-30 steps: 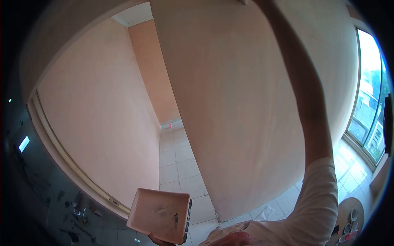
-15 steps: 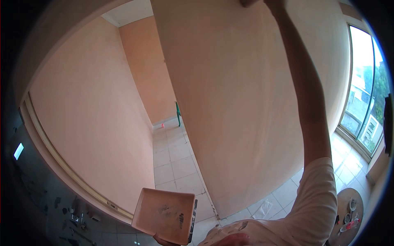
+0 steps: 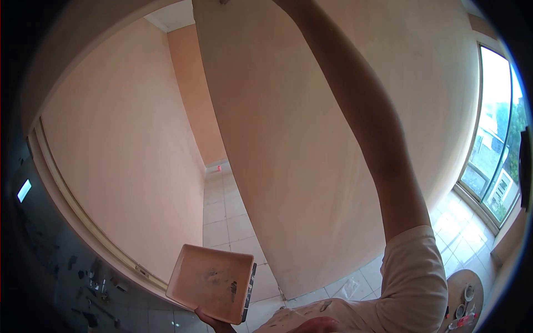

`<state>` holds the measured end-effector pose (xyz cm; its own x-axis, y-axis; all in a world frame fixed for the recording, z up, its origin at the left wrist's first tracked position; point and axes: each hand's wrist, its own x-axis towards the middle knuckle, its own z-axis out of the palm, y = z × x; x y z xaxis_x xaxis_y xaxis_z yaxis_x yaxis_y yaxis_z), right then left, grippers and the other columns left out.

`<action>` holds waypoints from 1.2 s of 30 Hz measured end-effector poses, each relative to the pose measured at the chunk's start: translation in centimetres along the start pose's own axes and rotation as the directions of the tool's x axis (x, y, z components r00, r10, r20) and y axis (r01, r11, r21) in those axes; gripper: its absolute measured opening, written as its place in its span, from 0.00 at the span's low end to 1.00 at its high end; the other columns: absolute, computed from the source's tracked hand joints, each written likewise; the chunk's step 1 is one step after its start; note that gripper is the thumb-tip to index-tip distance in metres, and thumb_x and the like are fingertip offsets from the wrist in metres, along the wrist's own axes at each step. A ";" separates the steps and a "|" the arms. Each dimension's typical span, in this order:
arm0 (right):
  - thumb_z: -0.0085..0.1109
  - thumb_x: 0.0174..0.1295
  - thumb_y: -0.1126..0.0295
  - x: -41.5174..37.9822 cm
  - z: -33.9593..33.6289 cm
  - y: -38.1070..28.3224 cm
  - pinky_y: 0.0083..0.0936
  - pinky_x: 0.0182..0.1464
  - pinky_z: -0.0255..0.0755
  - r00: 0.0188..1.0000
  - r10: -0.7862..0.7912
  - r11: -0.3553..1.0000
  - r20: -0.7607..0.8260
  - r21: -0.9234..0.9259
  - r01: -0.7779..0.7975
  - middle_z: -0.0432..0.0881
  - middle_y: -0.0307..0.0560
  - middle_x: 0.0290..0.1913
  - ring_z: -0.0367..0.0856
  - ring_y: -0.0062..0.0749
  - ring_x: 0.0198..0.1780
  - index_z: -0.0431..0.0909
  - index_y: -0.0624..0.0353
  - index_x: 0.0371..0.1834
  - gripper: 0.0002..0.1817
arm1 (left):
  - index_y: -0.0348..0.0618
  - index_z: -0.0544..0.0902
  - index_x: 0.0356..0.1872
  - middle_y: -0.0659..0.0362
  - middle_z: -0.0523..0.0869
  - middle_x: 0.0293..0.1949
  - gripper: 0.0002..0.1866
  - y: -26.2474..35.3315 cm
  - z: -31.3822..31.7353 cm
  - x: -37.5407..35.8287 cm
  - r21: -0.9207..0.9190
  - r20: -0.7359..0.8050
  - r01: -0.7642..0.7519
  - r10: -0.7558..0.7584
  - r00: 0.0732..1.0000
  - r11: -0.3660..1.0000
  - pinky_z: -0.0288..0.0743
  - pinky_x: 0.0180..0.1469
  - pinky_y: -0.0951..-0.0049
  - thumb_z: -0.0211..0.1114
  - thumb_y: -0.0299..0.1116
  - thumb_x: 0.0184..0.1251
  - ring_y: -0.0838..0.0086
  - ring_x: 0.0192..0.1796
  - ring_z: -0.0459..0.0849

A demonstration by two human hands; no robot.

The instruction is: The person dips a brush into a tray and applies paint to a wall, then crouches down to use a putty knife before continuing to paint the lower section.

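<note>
My left hand (image 3: pixel 211 321) grips the lower edge of a paint tray (image 3: pixel 208 283) at the bottom of the view. The tray is shallow and pinkish, with dark smudges on its inside and a dark strip along its right side. My right arm (image 3: pixel 361 105) reaches up across the broad peach wall (image 3: pixel 277 166), and its hand lies beyond the top edge of the picture. A small brownish piece of something (image 3: pixel 224 1) shows at the top edge near the wall's left corner; its kind cannot be made out.
Left of the wall's corner a passage with a tiled floor (image 3: pixel 219 211) leads back to an orange wall. A round table (image 3: pixel 455 288) with several small items stands at lower right. A glass sliding door (image 3: pixel 494 127) is on the far right. Clear plastic (image 3: pixel 347 289) lies on the floor.
My right arm has swung left along the top of the wall, its hand leaving the picture. The tray has shifted slightly up and left in view, still held. The green object in the passage is now hidden.
</note>
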<state>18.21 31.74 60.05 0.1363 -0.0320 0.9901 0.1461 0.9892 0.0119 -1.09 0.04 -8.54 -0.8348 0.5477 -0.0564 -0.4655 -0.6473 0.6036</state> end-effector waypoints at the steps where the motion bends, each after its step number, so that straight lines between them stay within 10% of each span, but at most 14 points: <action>1: 0.62 0.64 0.62 -0.7 0.4 0.5 0.37 0.30 0.73 0.998 0.046 0.997 -0.040 0.060 -0.043 0.80 0.52 0.24 0.80 0.34 0.26 0.79 0.71 0.31 0.18 | 0.38 0.66 0.71 0.48 0.74 0.67 0.36 -0.4 -1.4 0.9 -0.032 0.013 0.020 -0.020 1.000 0.999 0.75 0.65 0.51 0.44 0.55 0.72 0.53 0.65 0.76; 7: 0.63 0.64 0.62 -2.7 -3.6 3.2 0.32 0.26 0.69 0.992 -0.059 0.944 -0.113 -0.330 0.018 0.77 0.45 0.21 0.76 0.26 0.24 0.76 0.70 0.27 0.19 | 0.40 0.64 0.73 0.48 0.72 0.68 0.37 -2.2 -6.4 3.5 -0.165 0.099 0.063 -0.047 0.994 0.984 0.71 0.67 0.49 0.44 0.57 0.71 0.52 0.69 0.73; 13: 0.64 0.67 0.61 -2.1 -5.0 0.1 0.33 0.31 0.74 0.989 -0.037 0.929 0.141 -0.361 0.086 0.85 0.51 0.29 0.83 0.34 0.28 0.82 0.69 0.35 0.17 | 0.42 0.63 0.75 0.48 0.70 0.70 0.38 -3.9 -10.3 5.6 -0.232 0.113 0.061 -0.035 0.993 0.971 0.70 0.68 0.49 0.45 0.57 0.71 0.53 0.70 0.72; 15: 0.64 0.69 0.63 -3.6 -3.1 0.1 0.34 0.42 0.78 0.722 -0.640 0.678 0.264 -0.248 0.692 0.88 0.50 0.41 0.86 0.37 0.39 0.84 0.63 0.46 0.13 | 0.42 0.63 0.75 0.48 0.70 0.70 0.38 -3.5 -9.3 5.0 -0.238 0.110 0.052 -0.026 0.994 0.970 0.71 0.68 0.49 0.45 0.57 0.71 0.53 0.70 0.72; 16: 0.64 0.69 0.63 -5.0 -2.8 0.4 0.34 0.42 0.78 0.720 -0.643 0.678 0.261 -0.244 0.694 0.88 0.50 0.41 0.86 0.37 0.39 0.84 0.63 0.46 0.13 | 0.42 0.63 0.75 0.48 0.70 0.70 0.38 -3.4 -8.6 4.6 -0.241 0.108 0.049 -0.024 0.994 0.969 0.71 0.68 0.49 0.45 0.57 0.71 0.53 0.70 0.72; 20: 0.72 0.63 0.65 -11.2 -3.1 -1.5 0.34 0.54 0.80 0.537 -0.540 0.591 0.648 -0.163 0.790 0.86 0.41 0.48 0.84 0.34 0.50 0.83 0.55 0.56 0.18 | 0.42 0.63 0.74 0.48 0.70 0.70 0.38 -2.7 -6.0 3.9 -0.206 0.047 0.012 -0.002 0.999 0.979 0.71 0.68 0.49 0.45 0.57 0.71 0.53 0.70 0.72; 22: 0.71 0.63 0.65 -11.8 -4.4 -4.0 0.34 0.53 0.81 0.603 -0.242 0.848 0.760 -0.135 0.512 0.87 0.42 0.44 0.84 0.36 0.49 0.84 0.55 0.56 0.19 | 0.41 0.63 0.74 0.48 0.70 0.70 0.38 -2.4 -5.7 3.3 -0.183 -0.002 -0.010 0.010 1.000 0.983 0.71 0.68 0.50 0.45 0.57 0.71 0.53 0.70 0.72; 29: 0.64 0.69 0.63 -2.7 -1.4 -6.8 0.39 0.51 0.78 0.749 -0.527 0.764 0.401 -0.163 0.624 0.87 0.51 0.47 0.85 0.46 0.46 0.83 0.59 0.51 0.14 | 0.40 0.63 0.74 0.48 0.71 0.69 0.39 -0.9 -2.9 2.1 -0.201 0.034 -0.008 0.015 0.999 0.980 0.71 0.67 0.50 0.45 0.58 0.71 0.53 0.69 0.73; 33: 0.65 0.68 0.61 -6.3 -0.7 -7.4 0.42 0.52 0.77 0.556 -0.497 0.578 0.666 -0.224 0.784 0.87 0.53 0.45 0.84 0.48 0.46 0.84 0.60 0.48 0.15 | 0.39 0.65 0.73 0.47 0.72 0.68 0.39 0.0 -5.0 3.1 -0.107 -0.082 -0.003 -0.006 0.997 0.994 0.71 0.67 0.50 0.45 0.58 0.70 0.52 0.68 0.73; 35: 0.65 0.68 0.60 -7.9 -3.4 -12.4 0.41 0.55 0.75 0.470 0.131 0.774 0.873 -0.386 0.502 0.87 0.53 0.46 0.83 0.49 0.49 0.84 0.60 0.47 0.14 | 0.38 0.65 0.72 0.47 0.73 0.68 0.39 -0.6 -6.2 4.0 -0.118 -0.115 0.023 -0.036 0.993 0.993 0.72 0.67 0.50 0.46 0.58 0.70 0.51 0.68 0.73; 36: 0.65 0.68 0.58 -7.9 -3.6 -11.4 0.41 0.55 0.74 0.461 0.018 0.812 0.887 -0.282 0.511 0.87 0.54 0.48 0.83 0.47 0.51 0.84 0.61 0.48 0.17 | 0.38 0.66 0.72 0.47 0.73 0.68 0.39 -0.9 -7.3 4.9 -0.150 0.001 0.045 -0.046 0.999 0.988 0.72 0.66 0.50 0.46 0.58 0.70 0.51 0.68 0.74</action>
<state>19.00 20.16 51.64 -0.8037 0.1301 0.5806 0.4647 0.7467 0.4759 -6.93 -0.59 -15.14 -0.8125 0.5770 -0.0835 -0.5416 -0.6940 0.4744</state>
